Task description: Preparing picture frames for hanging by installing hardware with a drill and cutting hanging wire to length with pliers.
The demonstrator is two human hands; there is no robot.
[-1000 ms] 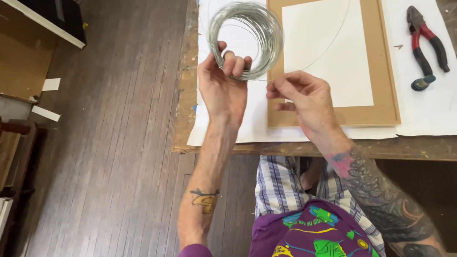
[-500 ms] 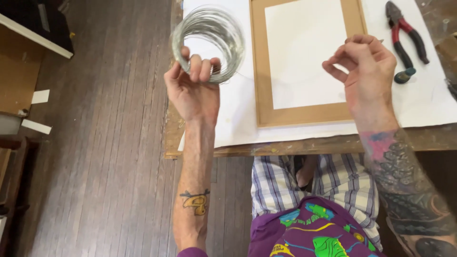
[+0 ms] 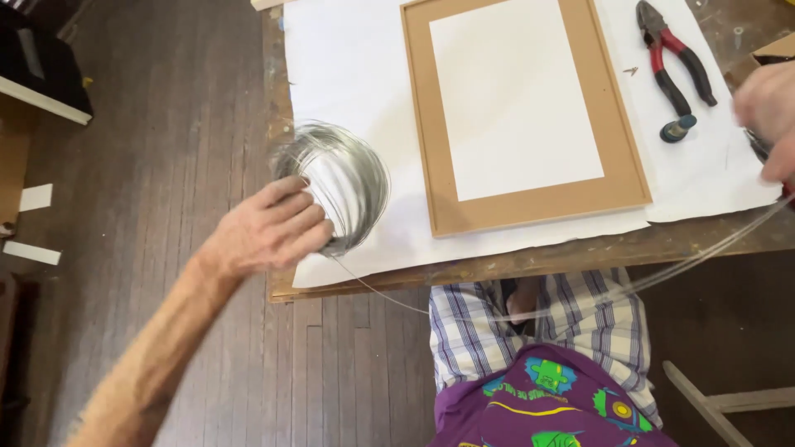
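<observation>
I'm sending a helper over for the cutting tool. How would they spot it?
On the wooden table, look at the white paper to the right of the brown frame. The pliers lie there near the far right corner, the only thing with red and black handles.

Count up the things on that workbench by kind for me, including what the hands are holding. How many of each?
Coil of silver wire, in the left hand, its loose end running to the right hand: 1
Cardboard-coloured frame around a white panel: 1
Red-handled pliers: 1
White paper sheets under them: at least 2
Total: 5
</observation>
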